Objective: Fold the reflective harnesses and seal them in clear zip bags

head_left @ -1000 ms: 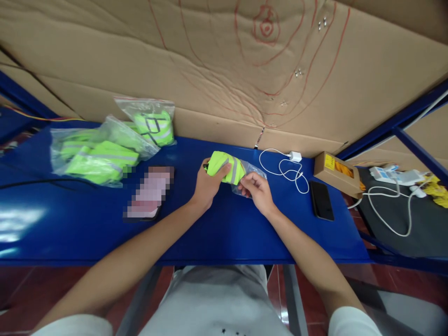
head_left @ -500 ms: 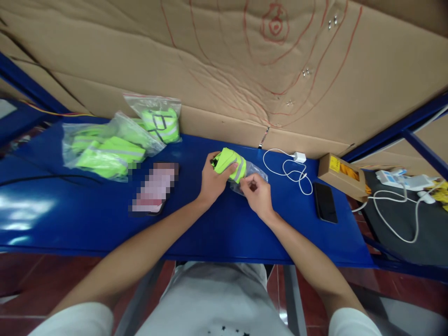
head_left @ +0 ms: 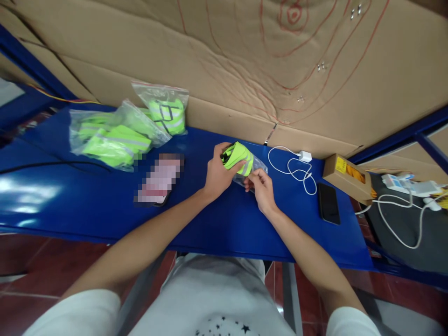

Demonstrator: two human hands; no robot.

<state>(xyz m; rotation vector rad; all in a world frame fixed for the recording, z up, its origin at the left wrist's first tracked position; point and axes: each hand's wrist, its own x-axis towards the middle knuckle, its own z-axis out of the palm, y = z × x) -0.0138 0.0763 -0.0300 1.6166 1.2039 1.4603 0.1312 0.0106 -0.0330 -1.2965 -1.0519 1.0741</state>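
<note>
My left hand (head_left: 221, 175) is wrapped round a folded, neon-yellow reflective vest (head_left: 238, 156) with a grey stripe, thumb across its front. The vest's right end meets a clear plastic bag (head_left: 259, 167), partly hidden under the vest and fingers. My right hand (head_left: 262, 189) pinches the bag's edge near the vest's lower right corner. How far the vest sits inside the bag cannot be made out. Both hands are over the middle of the blue table (head_left: 224, 224).
Bagged neon vests (head_left: 117, 142) lie at the left, another bagged vest (head_left: 168, 114) leaning behind. A blurred-screen phone (head_left: 159, 179) is left of my hands. To the right are a white charger cable (head_left: 294, 170), a black phone (head_left: 328, 203) and a cardboard box (head_left: 346, 177). A cardboard wall (head_left: 227, 98) stands behind.
The view has shifted slightly. My left hand has turned the vest a little and moved it toward the bag; my right hand's fingers have shifted along the bag's edge.
</note>
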